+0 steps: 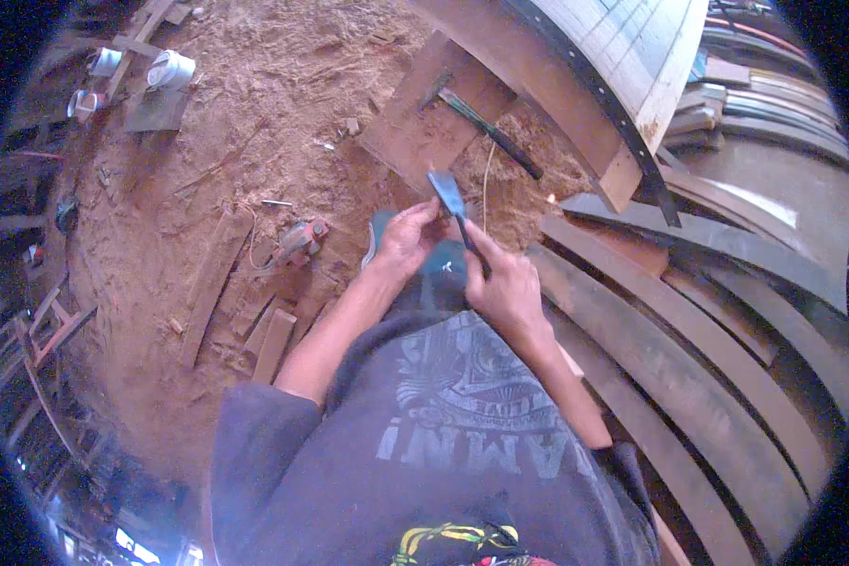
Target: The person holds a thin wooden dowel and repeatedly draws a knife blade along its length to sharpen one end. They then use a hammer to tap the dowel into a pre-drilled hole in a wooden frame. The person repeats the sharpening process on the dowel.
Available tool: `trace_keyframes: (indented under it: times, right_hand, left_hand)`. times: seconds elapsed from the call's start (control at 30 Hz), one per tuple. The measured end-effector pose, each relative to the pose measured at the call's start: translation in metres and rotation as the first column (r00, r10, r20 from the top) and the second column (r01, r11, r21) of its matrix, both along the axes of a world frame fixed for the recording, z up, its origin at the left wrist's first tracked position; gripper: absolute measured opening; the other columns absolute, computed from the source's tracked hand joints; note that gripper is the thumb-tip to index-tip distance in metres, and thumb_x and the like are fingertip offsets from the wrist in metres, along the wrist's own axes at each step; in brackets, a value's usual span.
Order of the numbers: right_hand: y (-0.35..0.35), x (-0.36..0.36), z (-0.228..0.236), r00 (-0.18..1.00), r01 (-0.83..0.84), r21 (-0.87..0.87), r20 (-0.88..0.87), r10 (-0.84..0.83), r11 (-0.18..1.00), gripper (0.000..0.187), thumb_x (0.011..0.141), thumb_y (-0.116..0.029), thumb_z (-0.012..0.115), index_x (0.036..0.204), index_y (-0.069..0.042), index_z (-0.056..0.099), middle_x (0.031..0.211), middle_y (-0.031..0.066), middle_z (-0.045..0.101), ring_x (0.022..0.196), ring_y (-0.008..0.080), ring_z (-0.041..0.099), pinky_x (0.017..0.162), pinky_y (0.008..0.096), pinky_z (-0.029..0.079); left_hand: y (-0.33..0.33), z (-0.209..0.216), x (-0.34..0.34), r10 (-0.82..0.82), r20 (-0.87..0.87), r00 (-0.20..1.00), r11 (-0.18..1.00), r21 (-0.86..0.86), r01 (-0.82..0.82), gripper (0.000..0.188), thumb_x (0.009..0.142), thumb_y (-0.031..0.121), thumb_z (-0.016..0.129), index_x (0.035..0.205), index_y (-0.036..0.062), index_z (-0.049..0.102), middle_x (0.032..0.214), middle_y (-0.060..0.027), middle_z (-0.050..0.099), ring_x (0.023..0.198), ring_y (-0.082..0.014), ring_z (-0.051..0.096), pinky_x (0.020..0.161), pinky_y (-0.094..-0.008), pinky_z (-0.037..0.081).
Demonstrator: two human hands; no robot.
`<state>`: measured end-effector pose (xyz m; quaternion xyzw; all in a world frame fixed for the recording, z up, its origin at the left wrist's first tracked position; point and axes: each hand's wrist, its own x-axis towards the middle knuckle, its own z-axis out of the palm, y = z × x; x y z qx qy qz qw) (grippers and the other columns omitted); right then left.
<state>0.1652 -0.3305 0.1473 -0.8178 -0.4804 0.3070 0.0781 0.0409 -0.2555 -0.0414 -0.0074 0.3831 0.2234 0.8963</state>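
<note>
In my right hand [505, 288] is a putty knife [448, 195], its dark handle wrapped by my fingers and its wide blade tilted up and away from me. My left hand [413, 236] is close beside the blade, its fingers curled together; what they pinch, if anything, I cannot make out. Just beyond both hands a hammer [486, 130] lies across a flat wooden board [401, 132], its dark grip toward the right.
A curved wooden hull [575, 57] with a dark edge strip rises ahead on the right. Long curved planks [670, 349] lie at my right. On the sawdust-covered ground at left are a power tool [302, 241] with a cord, wood offcuts [274, 344] and white buckets [171, 70].
</note>
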Motion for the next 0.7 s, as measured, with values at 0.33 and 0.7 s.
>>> trace_keyframes:
  times: [0.33, 0.7]
  right_hand:
    - [0.02, 0.01, -0.014, 1.0, -0.026, 0.082, -0.002, 0.027, 0.996, 0.043, 0.097, -0.028, 0.063, 0.138, -0.018, 0.066, 0.083, 0.028, 0.073, 0.078, 0.0476, 0.073, 0.075, 0.0584, 0.058]
    - [0.009, 0.011, 0.005, 0.999, -0.006, 0.052, -0.035, 0.008, 0.999, 0.046, 0.095, -0.027, 0.065, 0.14, -0.019, 0.066, 0.083, 0.0297, 0.071, 0.076, 0.0465, 0.072, 0.076, 0.0565, 0.058]
  left_hand:
    - [0.019, 0.013, -0.006, 0.017, 0.138, 0.99, 0.998, -0.067, -0.008, 0.017, 0.104, 0.026, 0.068, 0.106, 0.0093, 0.072, 0.1, -0.0039, 0.075, 0.093, -0.0166, 0.07, 0.09, -0.0346, 0.057]
    - [0.005, -0.003, 0.008, 0.084, -0.03, 0.996, 0.996, -0.022, -0.085, 0.017, 0.102, 0.014, 0.067, 0.114, 0.0034, 0.074, 0.103, -0.0063, 0.076, 0.091, -0.0208, 0.071, 0.087, -0.0372, 0.058]
